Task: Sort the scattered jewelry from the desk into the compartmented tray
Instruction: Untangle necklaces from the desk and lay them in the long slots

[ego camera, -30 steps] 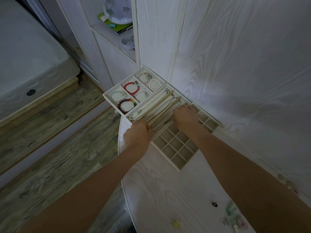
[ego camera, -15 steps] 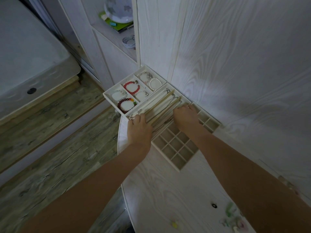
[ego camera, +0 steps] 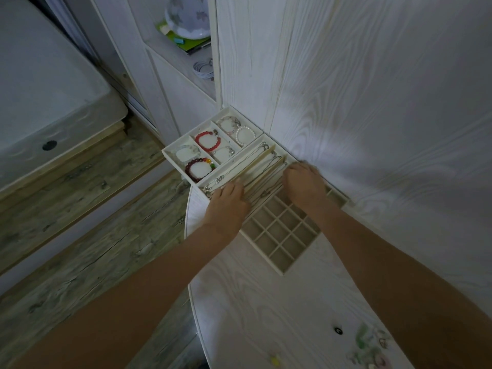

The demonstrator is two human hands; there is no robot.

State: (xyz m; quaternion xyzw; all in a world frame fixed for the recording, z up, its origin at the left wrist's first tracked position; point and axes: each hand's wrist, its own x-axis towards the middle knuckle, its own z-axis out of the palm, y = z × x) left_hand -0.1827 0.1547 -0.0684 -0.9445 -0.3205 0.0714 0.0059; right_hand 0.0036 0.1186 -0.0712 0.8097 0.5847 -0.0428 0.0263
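Note:
A cream compartmented tray (ego camera: 282,270) lies on the white desk (ego camera: 253,302), its left end sticking out past the desk edge. That end holds bracelets: a red one (ego camera: 207,141), a dark beaded one (ego camera: 198,169) and a pearl one (ego camera: 245,135). Thin necklaces (ego camera: 255,161) lie in the long middle channels. My left hand (ego camera: 226,201) rests on the near end of those channels, fingers stretched forward. My right hand (ego camera: 303,179) is over their far right side with fingers bent down and blurred, hiding what they touch. Loose jewelry (ego camera: 372,344), a small dark ring (ego camera: 337,330) and a yellow piece (ego camera: 274,359) lie near me.
A wood-grain wall panel (ego camera: 372,102) stands right behind the tray. On the shelf at the back are a round lamp (ego camera: 186,17) and a coiled cable (ego camera: 203,70). A mattress (ego camera: 40,89) and plank floor (ego camera: 93,235) are to the left, below the desk edge.
My left hand has slid forward onto the tray and its fingers have stretched out. My right hand has shifted a little toward the tray's far side.

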